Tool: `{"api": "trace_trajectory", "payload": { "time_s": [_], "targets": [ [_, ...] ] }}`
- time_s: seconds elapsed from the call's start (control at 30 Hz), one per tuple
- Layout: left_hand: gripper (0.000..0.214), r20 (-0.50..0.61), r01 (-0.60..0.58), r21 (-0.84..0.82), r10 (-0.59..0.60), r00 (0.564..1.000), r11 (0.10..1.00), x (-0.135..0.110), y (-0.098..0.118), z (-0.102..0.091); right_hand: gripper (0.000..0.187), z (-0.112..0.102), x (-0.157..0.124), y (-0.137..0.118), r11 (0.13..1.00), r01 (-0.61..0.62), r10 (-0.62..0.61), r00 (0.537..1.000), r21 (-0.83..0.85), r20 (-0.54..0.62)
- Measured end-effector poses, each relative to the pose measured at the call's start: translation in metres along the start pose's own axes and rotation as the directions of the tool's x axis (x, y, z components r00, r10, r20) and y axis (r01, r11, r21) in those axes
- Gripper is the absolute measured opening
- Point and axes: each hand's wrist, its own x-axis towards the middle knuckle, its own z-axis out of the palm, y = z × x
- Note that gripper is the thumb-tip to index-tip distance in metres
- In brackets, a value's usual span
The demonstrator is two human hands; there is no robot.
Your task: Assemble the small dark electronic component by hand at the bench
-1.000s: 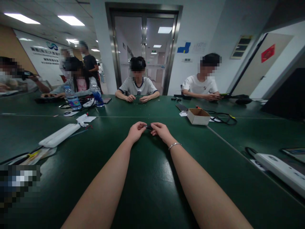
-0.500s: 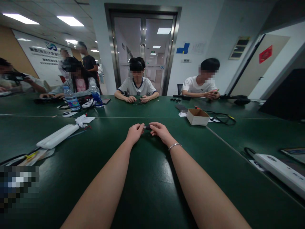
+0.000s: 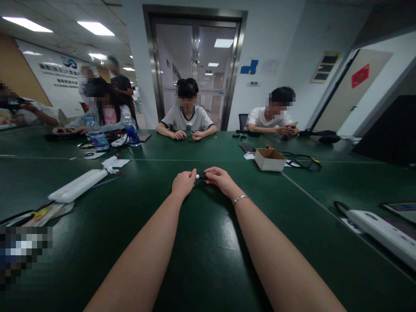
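Note:
A small black object with a silver end (image 3: 203, 177) spans the gap between my two hands above the green table (image 3: 201, 225). It looks like a short stick; its exact kind is too small to tell. My left hand (image 3: 183, 183) is closed, with thumb and fingers pinching the silver end. From the other side, my right hand (image 3: 221, 180) grips the black end between thumb and fingertips, and a silver bracelet (image 3: 241, 199) circles that wrist. Fingers cover both tips of the object.
On the left lie a long white device (image 3: 79, 185) and paper scraps (image 3: 115, 162). Two bottles (image 3: 97, 138) stand farther back. An open box (image 3: 269, 160) with a black cable (image 3: 305, 163) sits ahead right. A power strip (image 3: 383, 229) lies far right. People sit opposite.
My hands are slightly farther apart, and more of the silver end shows between them. The person at the right across the table has leaned lower.

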Motion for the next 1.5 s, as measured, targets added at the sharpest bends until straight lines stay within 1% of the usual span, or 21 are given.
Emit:
{"api": "trace_trajectory", "payload": {
  "time_s": [0.07,0.13,0.23,0.33,0.43,0.5,0.63,0.7,0.8,0.83,0.87,0.97,1.0,1.13,1.33,1.43,1.5],
  "targets": [
    [0.054,-0.002,0.013,-0.001,-0.013,1.0,1.0,0.0,0.0,0.0,0.018,-0.001,0.002,0.0,1.0,-0.012,0.012,1.0,0.02,-0.001],
    [0.054,-0.003,0.025,-0.004,-0.025,1.0,1.0,0.0,0.0,-0.001,0.023,-0.002,0.003,0.001,0.999,-0.039,0.04,0.999,0.031,-0.009],
    [0.054,-0.006,0.039,-0.018,-0.039,0.999,0.999,-0.001,0.001,-0.002,0.017,-0.001,0.004,0.002,0.997,-0.075,0.075,0.997,0.018,0.002],
    [0.054,-0.024,0.043,-0.041,-0.044,0.999,0.998,-0.001,0.0,-0.003,0.017,0.001,0.002,0.001,0.997,-0.071,0.071,0.997,0.013,0.031],
    [0.055,-0.046,0.048,-0.052,-0.051,0.998,0.997,0.0,-0.002,-0.002,0.022,0.003,-0.001,-0.002,0.996,-0.09,0.092,0.993,-0.027,0.077],
    [0.054,-0.04,0.056,-0.059,-0.058,0.998,0.997,0.002,-0.004,-0.002,0.027,0.003,-0.001,-0.003,0.995,-0.087,0.091,0.991,-0.043,0.103],
    [0.054,-0.027,0.059,-0.022,-0.06,0.998,0.998,0.003,-0.003,-0.001,0.034,0.001,-0.002,-0.002,0.998,-0.065,0.064,0.992,0.0,0.104],
    [0.055,-0.026,0.051,0.0,-0.051,0.998,0.999,0.003,-0.002,-0.001,0.031,0.0,-0.002,-0.001,0.997,-0.078,0.075,0.991,0.026,0.107],
    [0.056,-0.018,0.046,0.016,-0.046,0.999,0.999,0.001,-0.001,-0.001,0.016,0.0,-0.002,0.0,0.995,-0.081,0.074,0.991,0.064,0.112],
    [0.057,-0.014,0.047,0.021,-0.047,0.999,0.999,0.001,-0.001,-0.001,0.014,0.0,-0.002,0.001,0.995,-0.072,0.064,0.992,0.074,0.109],
    [0.057,-0.009,0.048,0.023,-0.048,0.999,0.999,0.001,-0.001,-0.001,0.015,-0.001,-0.002,0.001,0.994,-0.063,0.054,0.993,0.084,0.106],
    [0.056,-0.003,0.053,0.023,-0.053,0.999,0.998,0.002,-0.002,-0.001,0.032,-0.002,0.001,0.003,0.992,-0.068,0.058,0.993,0.104,0.1],
    [0.056,-0.005,0.055,0.023,-0.055,0.998,0.998,0.002,-0.001,-0.001,0.035,-0.002,0.002,0.003,0.991,-0.078,0.068,0.993,0.105,0.095],
    [0.055,-0.012,0.069,0.014,-0.069,0.998,0.998,0.001,0.0,-0.001,0.03,-0.003,0.004,0.006,0.993,-0.081,0.075,0.994,0.086,0.076],
    [0.056,0.003,0.068,0.019,-0.068,0.998,0.998,-0.001,0.002,-0.003,0.037,-0.002,0.001,0.006,0.995,-0.062,0.057,0.996,0.074,0.069],
    [0.055,0.007,0.069,0.015,-0.069,0.998,0.997,-0.001,0.001,-0.003,0.033,0.0,0.0,0.003,0.994,-0.076,0.072,0.996,0.076,0.062],
    [0.055,-0.01,0.049,0.008,-0.049,0.999,0.999,0.0,-0.001,-0.001,0.026,0.002,-0.001,0.001,0.992,-0.098,0.095,0.994,0.08,0.046]
  ]
}}
